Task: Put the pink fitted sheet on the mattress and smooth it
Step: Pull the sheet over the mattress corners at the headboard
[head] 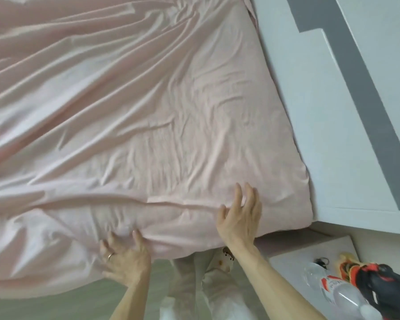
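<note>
The pink fitted sheet [129,107] covers the whole mattress top, with long folds running toward the far left and fine creases near the right corner. The mattress itself is hidden under it. My left hand [125,259], wearing a ring, lies on the sheet where it drapes over the near edge, fingers spread and pressing the fabric. My right hand [240,218] rests flat on the sheet close to the near right corner, fingers apart, holding nothing.
A white and grey headboard panel [333,112] runs along the bed's right side. A white bedside table [293,266] at lower right carries a clear plastic bottle [340,294], a black and red object [383,282] and a small dark item. My legs stand at the bed's edge on a pale green floor [67,306].
</note>
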Tool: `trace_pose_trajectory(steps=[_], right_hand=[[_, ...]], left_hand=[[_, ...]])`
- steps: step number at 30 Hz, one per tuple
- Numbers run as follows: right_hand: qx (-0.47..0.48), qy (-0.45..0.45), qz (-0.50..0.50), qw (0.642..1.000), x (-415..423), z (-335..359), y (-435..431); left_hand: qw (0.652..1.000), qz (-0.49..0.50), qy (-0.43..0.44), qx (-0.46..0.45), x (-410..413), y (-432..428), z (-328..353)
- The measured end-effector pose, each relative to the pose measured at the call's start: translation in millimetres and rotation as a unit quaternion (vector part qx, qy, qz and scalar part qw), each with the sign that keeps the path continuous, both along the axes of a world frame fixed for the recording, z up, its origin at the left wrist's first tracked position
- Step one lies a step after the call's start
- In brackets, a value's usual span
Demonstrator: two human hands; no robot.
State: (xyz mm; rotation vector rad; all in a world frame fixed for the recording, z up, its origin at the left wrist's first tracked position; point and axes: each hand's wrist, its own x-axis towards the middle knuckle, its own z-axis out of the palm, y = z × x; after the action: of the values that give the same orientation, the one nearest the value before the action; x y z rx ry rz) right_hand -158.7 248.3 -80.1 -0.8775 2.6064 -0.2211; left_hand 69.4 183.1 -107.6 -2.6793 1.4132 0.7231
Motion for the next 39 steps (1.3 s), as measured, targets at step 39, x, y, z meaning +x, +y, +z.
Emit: trace_pose_trajectory(steps=[39], right_hand=[[-0.087, -0.421, -0.480, 0.764, 187, -57, 27]], left_hand=[[0.887, 0.291, 0.351, 0.074, 250, -22, -55]])
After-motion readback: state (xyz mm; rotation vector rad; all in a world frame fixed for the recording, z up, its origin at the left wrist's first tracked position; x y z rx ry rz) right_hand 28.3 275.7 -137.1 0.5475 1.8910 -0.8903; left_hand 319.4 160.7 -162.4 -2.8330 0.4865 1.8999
